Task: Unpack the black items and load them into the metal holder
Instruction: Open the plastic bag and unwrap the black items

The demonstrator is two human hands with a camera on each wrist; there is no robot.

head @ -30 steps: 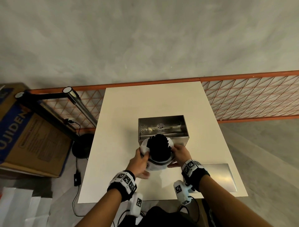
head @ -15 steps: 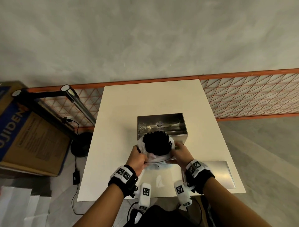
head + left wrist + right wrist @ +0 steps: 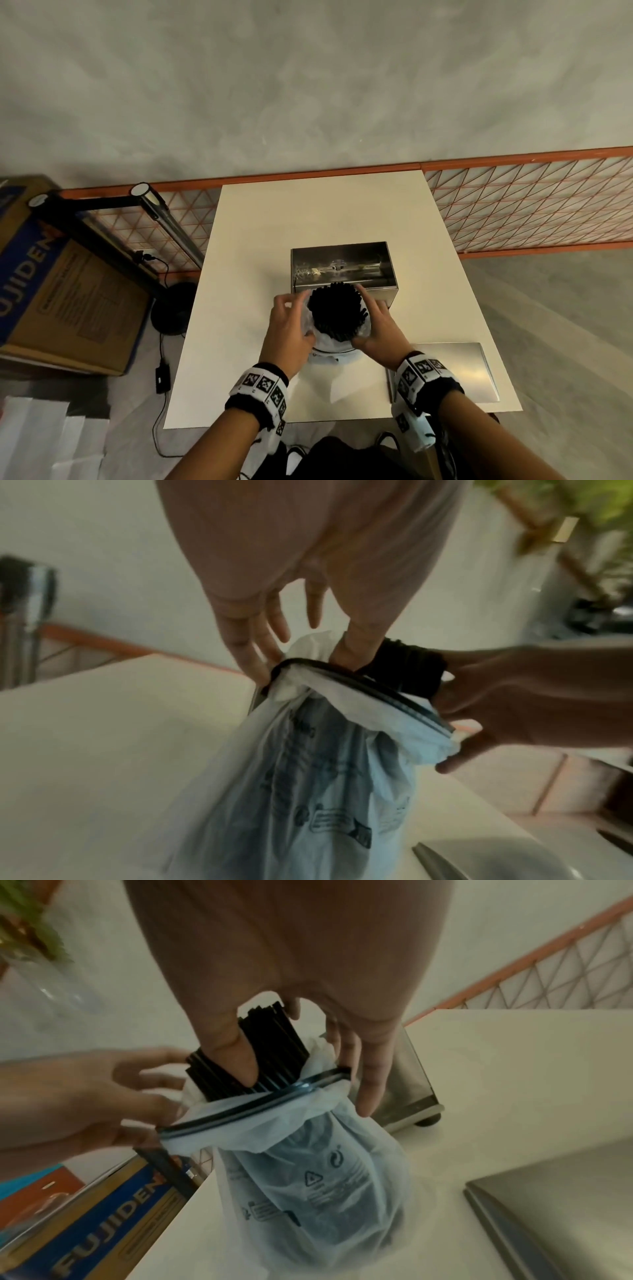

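A bundle of black straws (image 3: 337,313) stands upright in a translucent zip bag (image 3: 330,344) on the white table (image 3: 308,212), just in front of the open metal holder (image 3: 342,270). My left hand (image 3: 291,325) pinches the left side of the bag's rim (image 3: 342,674), thumb inside and fingers outside. My right hand (image 3: 373,325) holds the right side, its thumb (image 3: 236,1066) pressed on the straws (image 3: 270,1053) and its fingers (image 3: 363,1085) outside the bag (image 3: 325,1177). The straw tops stick out above the rim; their lower parts are veiled by the plastic.
A flat metal lid (image 3: 455,370) lies on the table's front right corner. A cardboard box (image 3: 51,291) and a black lamp stand (image 3: 164,219) stand on the floor to the left. Orange mesh fencing (image 3: 531,205) runs behind the table.
Both hands have shifted from the bag's sides up to its rim. The bag mouth now sits lower around the straws, so more of the bundle shows.
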